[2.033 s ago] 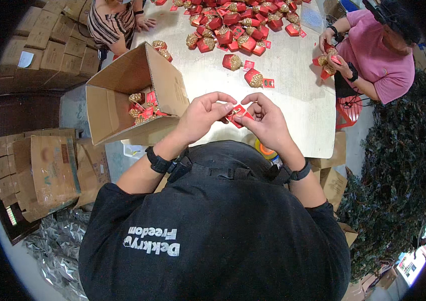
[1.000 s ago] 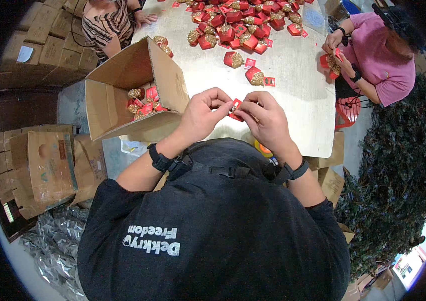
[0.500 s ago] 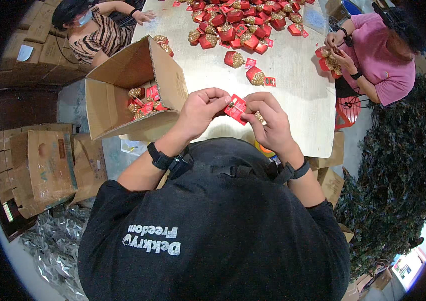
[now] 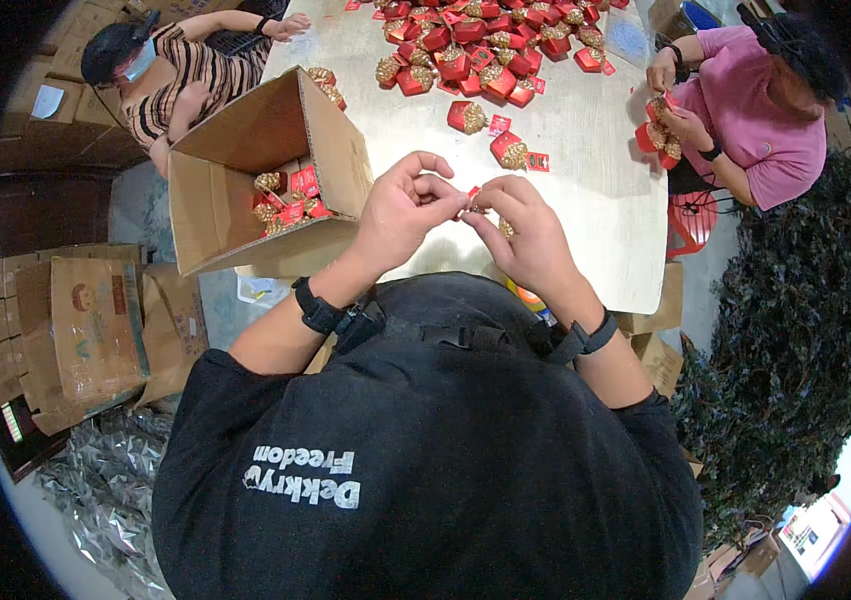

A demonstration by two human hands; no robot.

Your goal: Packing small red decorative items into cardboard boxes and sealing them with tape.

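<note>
Over the near part of the table, my left hand (image 4: 410, 208) and my right hand (image 4: 525, 228) meet fingertip to fingertip. Both pinch a small red tag (image 4: 472, 193), seen nearly edge-on and mostly covered by the fingers. Part of a gold ornament (image 4: 506, 228) shows beneath my right hand. Just beyond my hands lie two red ornaments with gold tops, one (image 4: 509, 150) with its tag spread out, the other (image 4: 466, 117) slightly farther off. To the left, an open cardboard box (image 4: 345, 150) lies tipped toward me, holding several such ornaments (image 4: 290, 205).
A large heap of red and gold ornaments (image 4: 485, 50) covers the far table (image 4: 605, 200). A person in pink (image 4: 755, 120) at the right holds several ornaments; another in stripes (image 4: 195, 80) sits at the far left. Flattened cartons (image 4: 95, 320) stand left, dark artificial foliage (image 4: 785, 350) right.
The red tag has turned from face-up to nearly edge-on, and my fingertips have drawn together around it. The person in stripes has leaned left; the person in pink has shifted their ornaments.
</note>
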